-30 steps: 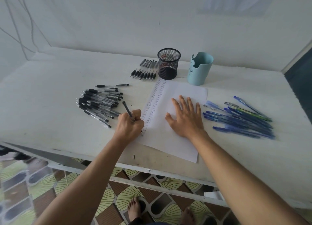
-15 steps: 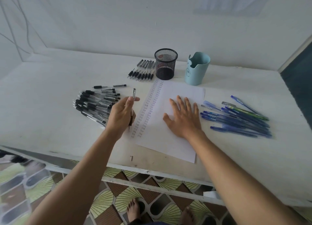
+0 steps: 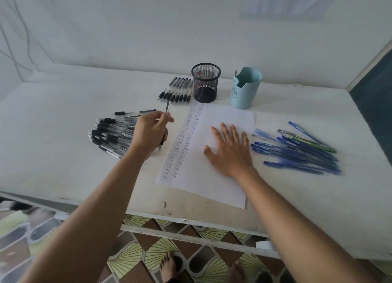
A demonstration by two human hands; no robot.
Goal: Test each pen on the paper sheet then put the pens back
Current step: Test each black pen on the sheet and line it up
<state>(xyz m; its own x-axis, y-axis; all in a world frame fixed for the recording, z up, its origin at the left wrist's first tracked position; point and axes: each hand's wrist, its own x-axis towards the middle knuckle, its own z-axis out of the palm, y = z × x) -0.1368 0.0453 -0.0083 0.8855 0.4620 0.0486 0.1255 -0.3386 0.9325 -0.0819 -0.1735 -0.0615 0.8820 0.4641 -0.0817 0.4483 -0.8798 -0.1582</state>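
My left hand grips a black pen, held roughly upright just left of the paper sheet, its tip pointing down below my palm. My right hand lies flat on the sheet with fingers spread. Two columns of small written words run down the sheet's left side. A heap of black pens lies left of my left hand. A neat row of black pens rests beside the black mesh cup. Several blue pens lie right of the sheet.
A light blue holder cup stands behind the sheet, right of the mesh cup. The white table ends in a front edge near me; patterned floor and bare feet show below it. A white wall closes the back.
My left hand lifted the pen off the paper, swung it upright and moved away toward the far left. My right hand stayed pressed on the sheet.
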